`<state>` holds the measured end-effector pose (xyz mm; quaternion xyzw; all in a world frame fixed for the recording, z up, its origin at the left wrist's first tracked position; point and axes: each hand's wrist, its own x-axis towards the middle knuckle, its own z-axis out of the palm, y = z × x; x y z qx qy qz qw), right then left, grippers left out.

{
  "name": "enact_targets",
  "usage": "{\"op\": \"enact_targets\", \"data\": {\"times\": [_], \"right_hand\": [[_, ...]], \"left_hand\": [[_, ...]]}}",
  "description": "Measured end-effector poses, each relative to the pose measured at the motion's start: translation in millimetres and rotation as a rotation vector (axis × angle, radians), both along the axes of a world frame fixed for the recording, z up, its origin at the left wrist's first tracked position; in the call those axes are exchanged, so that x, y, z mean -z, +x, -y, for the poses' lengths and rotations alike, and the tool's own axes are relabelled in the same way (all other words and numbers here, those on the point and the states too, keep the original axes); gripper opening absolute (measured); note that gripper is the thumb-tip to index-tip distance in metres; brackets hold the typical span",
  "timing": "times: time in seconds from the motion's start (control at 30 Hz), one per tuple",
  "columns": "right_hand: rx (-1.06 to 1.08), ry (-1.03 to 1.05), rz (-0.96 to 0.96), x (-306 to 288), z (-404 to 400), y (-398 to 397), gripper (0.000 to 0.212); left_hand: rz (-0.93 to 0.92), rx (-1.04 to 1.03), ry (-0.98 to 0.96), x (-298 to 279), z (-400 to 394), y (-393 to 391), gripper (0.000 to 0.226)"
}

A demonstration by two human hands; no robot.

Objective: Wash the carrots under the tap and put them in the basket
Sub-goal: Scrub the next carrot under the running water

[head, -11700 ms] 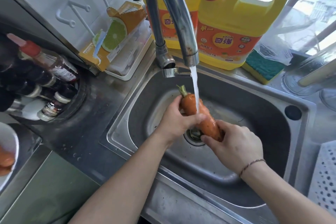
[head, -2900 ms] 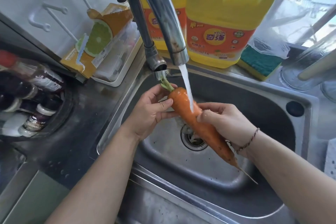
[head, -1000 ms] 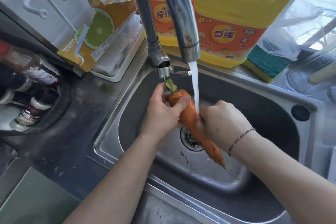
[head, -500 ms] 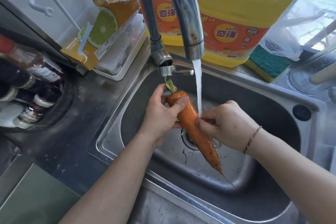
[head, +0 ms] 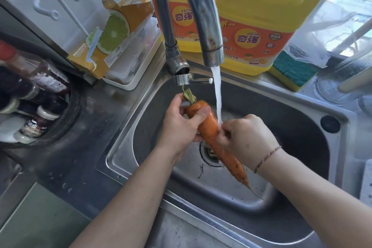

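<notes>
Carrot held slantwise over the sink, beneath the tap. Left hand grips its thick stalk end, thumb across the top. Right hand is curled round its middle, where the water lands. Tip points toward the person.

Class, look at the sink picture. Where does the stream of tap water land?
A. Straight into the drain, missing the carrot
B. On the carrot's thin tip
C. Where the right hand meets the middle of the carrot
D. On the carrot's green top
C: the water stream falls onto the middle of the carrot, right where the right hand touches it.
</notes>
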<state>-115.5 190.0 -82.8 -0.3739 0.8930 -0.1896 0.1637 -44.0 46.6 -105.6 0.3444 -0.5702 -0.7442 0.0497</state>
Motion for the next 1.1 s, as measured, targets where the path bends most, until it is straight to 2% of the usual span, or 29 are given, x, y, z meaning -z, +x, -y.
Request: {"op": "enact_targets", "data": {"times": [0.2,0.33,0.5,0.63,0.8,1.0,1.1], "right_hand": [[0.062,-0.179,0.064,-1.0,-14.3,-8.1,0.022],[0.165,-0.310,0.187,-4.8,-17.8,-7.9,0.015],[0.220,-0.251,0.204,0.7,-12.5,-10.2,0.016],[0.135,-0.226,0.153,2.1,-15.0,-9.7,0.012],[0.146,-0.230,0.232,0.3,-15.2,-7.3,0.008],[0.167,-0.229,0.246,2.2,-13.7,-11.8,0.017],[0.210,-0.224,0.216,3.6,-10.7,-8.5,0.014]], "left_hand": [[-0.021,0.006,0.066,-1.4,3.3,0.9,0.037],[-0.055,0.007,0.086,-5.9,5.6,-0.4,0.031],[-0.056,0.021,0.100,-3.3,3.4,1.0,0.029],[-0.050,0.024,0.098,1.0,3.1,1.5,0.030],[-0.034,0.022,0.100,2.6,3.4,2.3,0.045],[-0.034,0.035,0.093,2.1,3.5,2.8,0.028],[-0.040,0.045,0.083,2.2,2.9,3.3,0.025]]}}
